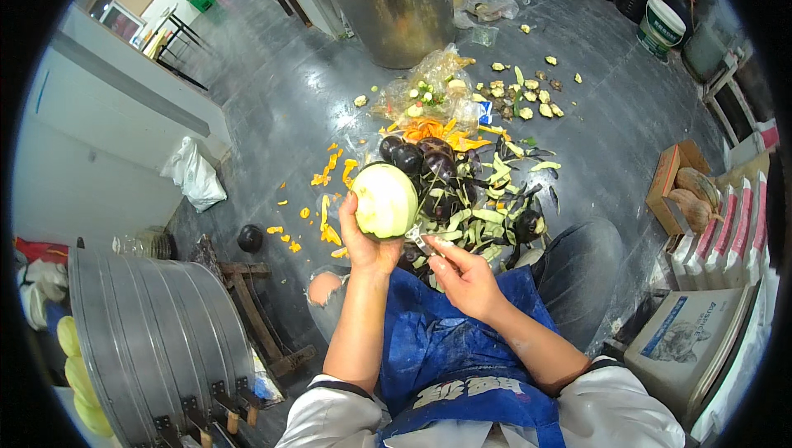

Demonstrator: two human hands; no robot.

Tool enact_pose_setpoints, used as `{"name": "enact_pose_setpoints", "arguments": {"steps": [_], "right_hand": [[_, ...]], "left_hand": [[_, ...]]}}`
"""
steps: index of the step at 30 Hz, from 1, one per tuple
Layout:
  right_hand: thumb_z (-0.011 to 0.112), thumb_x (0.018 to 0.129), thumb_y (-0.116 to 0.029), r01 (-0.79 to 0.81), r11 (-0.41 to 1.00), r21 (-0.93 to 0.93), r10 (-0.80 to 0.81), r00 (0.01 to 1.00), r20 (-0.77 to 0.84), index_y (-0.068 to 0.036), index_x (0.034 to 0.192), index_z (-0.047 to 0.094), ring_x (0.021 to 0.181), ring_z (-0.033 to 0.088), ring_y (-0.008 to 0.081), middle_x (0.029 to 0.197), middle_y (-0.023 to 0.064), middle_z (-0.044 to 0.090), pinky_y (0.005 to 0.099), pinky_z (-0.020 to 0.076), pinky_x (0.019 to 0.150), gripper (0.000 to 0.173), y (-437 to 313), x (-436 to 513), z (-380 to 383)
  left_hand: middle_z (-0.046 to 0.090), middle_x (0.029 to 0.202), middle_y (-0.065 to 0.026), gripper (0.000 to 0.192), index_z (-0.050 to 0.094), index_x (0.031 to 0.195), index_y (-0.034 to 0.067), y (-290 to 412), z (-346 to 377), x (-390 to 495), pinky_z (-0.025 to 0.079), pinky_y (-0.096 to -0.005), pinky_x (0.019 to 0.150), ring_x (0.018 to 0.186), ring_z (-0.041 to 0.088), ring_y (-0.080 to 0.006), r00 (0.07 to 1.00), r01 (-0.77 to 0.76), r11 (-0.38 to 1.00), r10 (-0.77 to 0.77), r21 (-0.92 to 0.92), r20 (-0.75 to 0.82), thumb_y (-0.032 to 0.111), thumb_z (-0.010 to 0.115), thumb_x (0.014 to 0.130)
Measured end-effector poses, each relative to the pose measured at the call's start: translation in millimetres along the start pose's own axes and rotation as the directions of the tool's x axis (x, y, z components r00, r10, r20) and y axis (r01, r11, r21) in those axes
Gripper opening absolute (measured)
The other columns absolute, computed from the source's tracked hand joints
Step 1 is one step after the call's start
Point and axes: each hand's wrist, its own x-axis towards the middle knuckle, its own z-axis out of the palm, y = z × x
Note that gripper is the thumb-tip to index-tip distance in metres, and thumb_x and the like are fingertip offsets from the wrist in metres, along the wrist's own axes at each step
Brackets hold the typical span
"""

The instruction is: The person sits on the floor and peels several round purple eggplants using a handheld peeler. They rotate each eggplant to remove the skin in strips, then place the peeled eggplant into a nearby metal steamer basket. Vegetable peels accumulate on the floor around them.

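Note:
My left hand (366, 245) holds up a large round eggplant (386, 200), its pale green flesh bare over nearly all the visible surface, with a thin dark edge at the top. Close to its lower right side, my right hand (461, 271) grips a metal peeler (418, 239); whether the blade touches the flesh cannot be told. Beyond and below lie several dark purple, unpeeled eggplants (439, 166) on the floor. Beside them is a heap of green and dark peelings (489, 216). One more dark eggplant (250, 238) rests apart at the left.
Orange peels (427, 129) and plastic bags (448, 77) lie past the eggplants, below a large metal vessel (402, 21). Stacked steel steamer rings (154, 324) and a wooden stool (260, 312) are at left. At right are a cardboard box (665, 194), sacks (730, 231) and a lidded bin (687, 336).

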Motion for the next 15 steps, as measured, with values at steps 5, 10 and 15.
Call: {"name": "enact_pose_setpoints", "arguments": {"steps": [5,10,15], "right_hand": [[0.067,0.107,-0.009,0.116,0.987,-0.111,-0.111,0.992,0.057,-0.005,0.145,0.068,0.085,0.068,0.0082,0.101,0.0071,0.080,0.0279,0.0561,0.078,0.039,-33.2,-1.2,-20.9],[0.069,0.105,-0.010,0.269,0.917,-0.295,-0.285,0.958,-0.013,-0.006,0.144,0.068,0.076,0.072,0.0147,0.096,0.0170,0.078,0.0376,0.0585,0.071,0.040,-14.6,-5.1,25.6],[0.067,0.104,-0.006,0.337,0.925,-0.173,-0.330,0.941,0.072,-0.003,0.144,0.069,0.079,0.064,0.0082,0.097,0.0062,0.077,0.0291,0.0555,0.073,0.040,-38.3,-5.8,-8.4]], "left_hand": [[0.064,0.145,-0.0217,0.076,0.055,0.153,0.007,9.9,14.1,-9.6,0.052,-0.0565,0.113,0.129,0.064,-0.0448,0.977,0.139,0.981,-0.114,-0.138,0.179,0.060,0.056,0.098],[0.061,0.145,-0.0237,0.077,0.054,0.150,0.004,2.6,15.3,-0.6,0.052,-0.0608,0.111,0.127,0.063,-0.0483,0.998,-0.044,0.978,0.050,-0.203,0.023,0.061,0.055,0.098],[0.059,0.144,-0.0254,0.092,0.053,0.149,0.001,14.6,2.7,-8.2,0.053,-0.0611,0.110,0.127,0.061,-0.0469,0.960,0.188,0.909,-0.091,-0.371,0.264,0.073,0.059,0.093]]}}
